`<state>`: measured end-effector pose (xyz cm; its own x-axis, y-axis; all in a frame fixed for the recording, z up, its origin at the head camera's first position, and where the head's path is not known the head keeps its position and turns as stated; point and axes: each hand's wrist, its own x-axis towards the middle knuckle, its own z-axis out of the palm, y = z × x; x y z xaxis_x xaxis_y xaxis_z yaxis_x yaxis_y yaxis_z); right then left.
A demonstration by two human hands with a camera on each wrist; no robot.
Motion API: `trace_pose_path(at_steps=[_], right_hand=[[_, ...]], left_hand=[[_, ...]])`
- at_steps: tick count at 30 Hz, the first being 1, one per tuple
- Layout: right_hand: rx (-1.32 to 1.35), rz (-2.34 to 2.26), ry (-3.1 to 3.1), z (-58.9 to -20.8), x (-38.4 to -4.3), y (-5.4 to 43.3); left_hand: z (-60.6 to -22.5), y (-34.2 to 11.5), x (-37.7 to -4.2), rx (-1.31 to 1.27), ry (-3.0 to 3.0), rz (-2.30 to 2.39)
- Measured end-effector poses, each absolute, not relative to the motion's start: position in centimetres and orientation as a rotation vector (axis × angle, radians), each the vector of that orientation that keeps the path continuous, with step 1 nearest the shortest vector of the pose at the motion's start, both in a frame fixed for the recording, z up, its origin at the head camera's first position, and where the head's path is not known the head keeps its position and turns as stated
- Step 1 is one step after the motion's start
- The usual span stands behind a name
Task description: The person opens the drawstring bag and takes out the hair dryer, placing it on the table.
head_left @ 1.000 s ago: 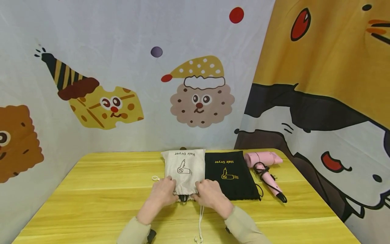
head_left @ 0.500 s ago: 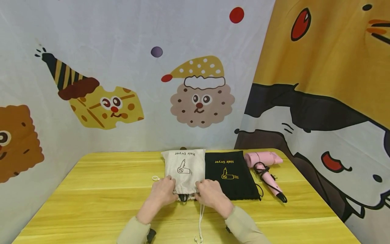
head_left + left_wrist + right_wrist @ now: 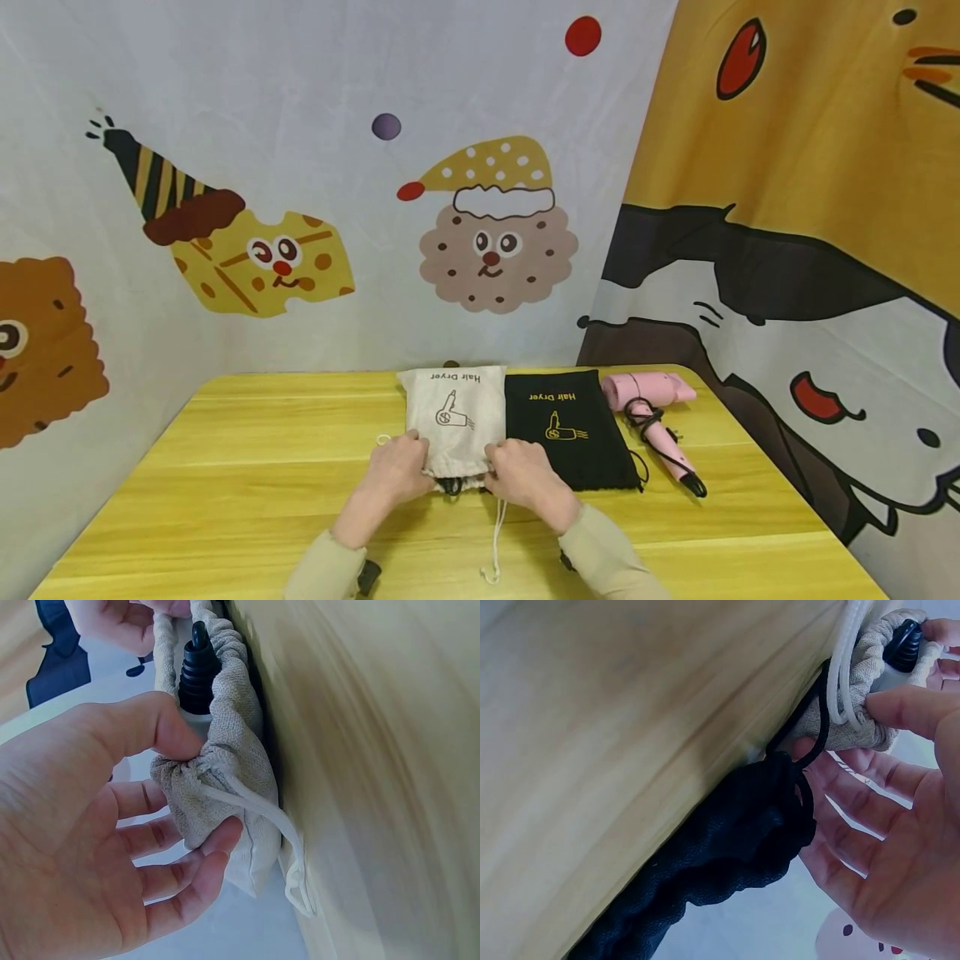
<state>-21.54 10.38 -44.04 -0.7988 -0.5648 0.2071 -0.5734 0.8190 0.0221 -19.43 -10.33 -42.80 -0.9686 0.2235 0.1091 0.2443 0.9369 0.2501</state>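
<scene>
The left hand point(image 3: 399, 468) and right hand point(image 3: 523, 473), grips narrow, pinch the cream "Hair Dryer" drawstring bag point(image 3: 457, 446), its mouth gathered.

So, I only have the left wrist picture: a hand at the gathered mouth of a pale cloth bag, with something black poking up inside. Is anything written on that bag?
Observer: Yes. In the head view, the upper face of the pale bag carries the words "Hair Dryer".
Visitor: Fun! Is there another bag around? I see none.
Observer: Yes, a black bag lies right beside it, on the person's right.
Visitor: And past that one?
Observer: A pink hair dryer lies on the far side of the black bag, out in the open.
</scene>
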Motion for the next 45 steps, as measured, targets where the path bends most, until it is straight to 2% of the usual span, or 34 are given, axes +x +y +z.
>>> trace_pose_path(at_steps=[45], right_hand=[[0.881, 0.223, -2.832, -43.4, -21.6, 11.7]], left_hand=[[-42.5, -11.6, -18.9, -0.435, -2.946, -0.444]])
